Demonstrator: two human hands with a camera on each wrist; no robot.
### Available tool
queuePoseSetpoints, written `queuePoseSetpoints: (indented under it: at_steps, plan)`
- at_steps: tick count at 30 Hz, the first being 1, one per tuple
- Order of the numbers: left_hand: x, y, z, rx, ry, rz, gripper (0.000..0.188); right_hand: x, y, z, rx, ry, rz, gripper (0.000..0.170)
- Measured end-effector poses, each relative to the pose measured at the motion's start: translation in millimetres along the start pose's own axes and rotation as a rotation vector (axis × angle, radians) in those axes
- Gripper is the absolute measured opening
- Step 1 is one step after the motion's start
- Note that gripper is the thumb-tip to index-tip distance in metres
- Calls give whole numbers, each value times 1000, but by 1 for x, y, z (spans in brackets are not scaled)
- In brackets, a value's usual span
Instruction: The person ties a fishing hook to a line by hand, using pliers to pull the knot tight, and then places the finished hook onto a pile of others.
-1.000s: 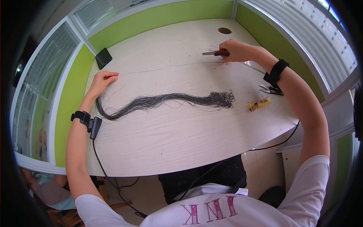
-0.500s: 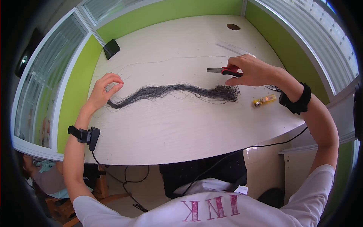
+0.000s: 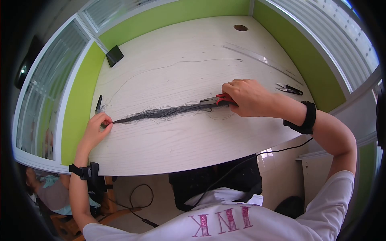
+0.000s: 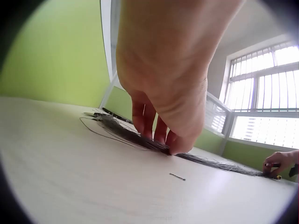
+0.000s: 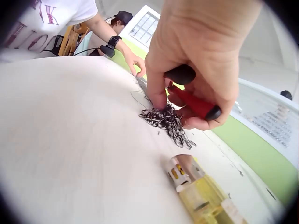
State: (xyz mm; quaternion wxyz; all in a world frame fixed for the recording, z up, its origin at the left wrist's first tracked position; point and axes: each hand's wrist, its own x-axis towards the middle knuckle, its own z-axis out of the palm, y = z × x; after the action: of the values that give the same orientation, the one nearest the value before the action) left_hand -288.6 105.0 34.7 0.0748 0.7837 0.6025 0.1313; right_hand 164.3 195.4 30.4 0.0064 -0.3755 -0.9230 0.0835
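A dark bundle of thin lines stretches nearly straight across the table. My left hand pinches its left end, with the fingertips low on the tabletop in the left wrist view. Red-and-black pliers are held in my right hand, their tips pointing left over the bundle. In the right wrist view, that hand's thumb and fingers also close on the bundle beside a cluster of metal hooks. A single thin line with a small hook at its right end lies behind the bundle.
A clear ruler and black-handled snips lie at the right. A yellow lighter is near the hooks. At the left are a black box and a slim black object. Green partitions border the table.
My right hand, with the pliers, has moved from the single line down to the hook end of the bundle. My left hand has moved down and taken hold of its left end; the bundle is straighter.
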Motion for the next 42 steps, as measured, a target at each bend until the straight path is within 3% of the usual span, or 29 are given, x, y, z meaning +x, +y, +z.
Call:
queuePoseSetpoints:
  at_steps: [1,4,8,10,11,13,15,17,21,24,28,30,32,35,40,42]
  plan:
    - [-4,2,-2,-88,-36,-112,12,-2,0,0,3,-18,13,26]
    - [-12,0,-5,-71,-92,-163,12,-7,3,0,8,10,-37,26]
    - [-14,3,-9,-42,-77,-83,10,-17,8,-11,59,34,-17,28]
    - [-11,3,-14,42,25,87,8,-30,15,-35,146,104,83,31]
    - [-5,4,-14,28,22,103,8,-37,22,-45,135,100,193,31]
    - [7,13,-15,12,217,32,8,-53,32,-66,133,-17,439,29]
    - [23,39,-11,-2,228,94,7,-74,47,-60,47,-64,448,31]
    - [38,85,1,-51,225,292,8,-90,58,-47,-46,-115,449,33]
    - [67,162,30,-59,135,725,11,-113,59,-5,-150,168,122,28]
    - [79,198,50,-157,143,889,11,-125,58,-3,-82,179,240,29]
    - [86,214,55,-209,158,887,11,-145,73,-1,-114,291,395,30]
    - [90,212,57,-255,100,796,11,-151,80,1,-143,333,456,30]
    - [93,210,61,-271,105,790,11,-150,96,9,-195,494,261,29]
    - [95,210,60,-284,103,772,10,-144,106,12,-19,401,387,28]
    - [91,206,55,-313,109,718,8,-131,113,9,36,399,530,26]
    - [90,202,55,-399,130,614,6,-127,113,6,57,412,563,26]
